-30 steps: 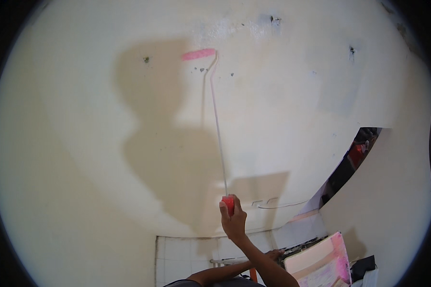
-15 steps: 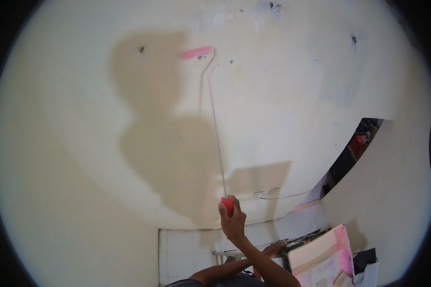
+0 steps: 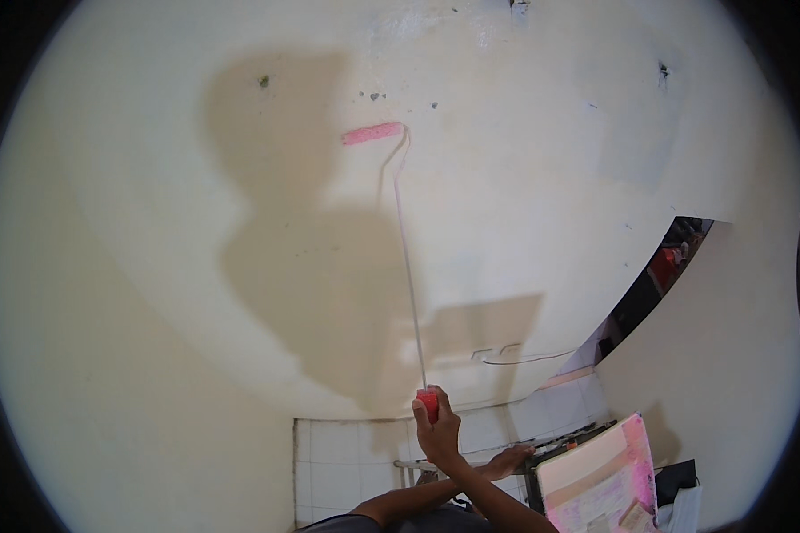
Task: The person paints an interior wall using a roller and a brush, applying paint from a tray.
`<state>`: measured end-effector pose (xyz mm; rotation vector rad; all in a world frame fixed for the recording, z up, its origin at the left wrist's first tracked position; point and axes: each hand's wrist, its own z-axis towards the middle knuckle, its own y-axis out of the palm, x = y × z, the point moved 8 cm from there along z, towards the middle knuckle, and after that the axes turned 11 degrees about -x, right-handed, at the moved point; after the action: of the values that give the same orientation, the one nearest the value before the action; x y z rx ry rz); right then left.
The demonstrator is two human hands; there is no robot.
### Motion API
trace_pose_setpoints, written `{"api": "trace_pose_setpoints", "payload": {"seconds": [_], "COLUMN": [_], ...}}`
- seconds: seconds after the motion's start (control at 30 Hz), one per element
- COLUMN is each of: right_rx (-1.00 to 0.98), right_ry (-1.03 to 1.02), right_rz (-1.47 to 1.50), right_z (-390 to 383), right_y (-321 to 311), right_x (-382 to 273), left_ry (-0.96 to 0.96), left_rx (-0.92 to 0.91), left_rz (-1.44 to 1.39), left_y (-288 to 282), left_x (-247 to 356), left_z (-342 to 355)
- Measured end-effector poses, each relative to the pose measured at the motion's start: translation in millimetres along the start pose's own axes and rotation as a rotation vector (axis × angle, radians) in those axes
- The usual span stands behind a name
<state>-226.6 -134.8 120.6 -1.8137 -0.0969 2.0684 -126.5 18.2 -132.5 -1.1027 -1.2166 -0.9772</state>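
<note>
My right hand [image 3: 437, 433] is closed around the red handle [image 3: 428, 405] of a long-shafted paint roller. Its thin rod [image 3: 409, 266] runs up to a fuzzy pink roller sleeve [image 3: 372, 133], which lies at or very near the cream wall [image 3: 524, 195]. My left arm crosses beneath the right one. At its end, my left hand [image 3: 509, 461] is at the dark rim of a paint tray [image 3: 587, 462], its fingers seemingly closed over that edge, though they show small. The tray's pale inside is smeared with pink.
Small holes and chips mark the wall, such as one dark hole [image 3: 663, 71]. A wire [image 3: 533, 360] runs low across it. White tiles [image 3: 347, 462] lie below. At right is a dark opening [image 3: 653, 275] holding red items. A black item [image 3: 677, 480] sits beside the tray.
My right hand has drawn the roller downward, so the pink sleeve now sits below the small wall chips. My left hand stays by the tray's rim.
</note>
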Motion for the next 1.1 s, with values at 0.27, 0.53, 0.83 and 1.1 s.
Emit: {"api": "trace_pose_setpoints", "payload": {"seconds": [0.27, 0.53, 0.83, 1.1], "right_rx": [0.029, 0.046, 0.026, 0.080], "right_ry": [-0.052, 0.032, 0.004, 0.192], "right_rz": [0.069, -0.009, 0.047, 0.016], "right_z": [26.5, -20.6, 7.7, -30.0], "right_y": [6.2, -8.8, -13.7, -30.5], "right_x": [-9.4, 36.5, -8.4, 52.7], "left_ry": [-0.099, -0.229, -0.268, -0.166], "left_rx": [-0.009, 0.012, -0.020, 0.011], "left_rz": [-0.067, -0.093, -0.053, -0.141], "left_y": [-11.4, -12.2, -11.0, -10.5], "left_x": [28.5, 46.8, 48.4, 45.9], "left_z": [-8.0, -13.0, -15.2, -12.4]}}
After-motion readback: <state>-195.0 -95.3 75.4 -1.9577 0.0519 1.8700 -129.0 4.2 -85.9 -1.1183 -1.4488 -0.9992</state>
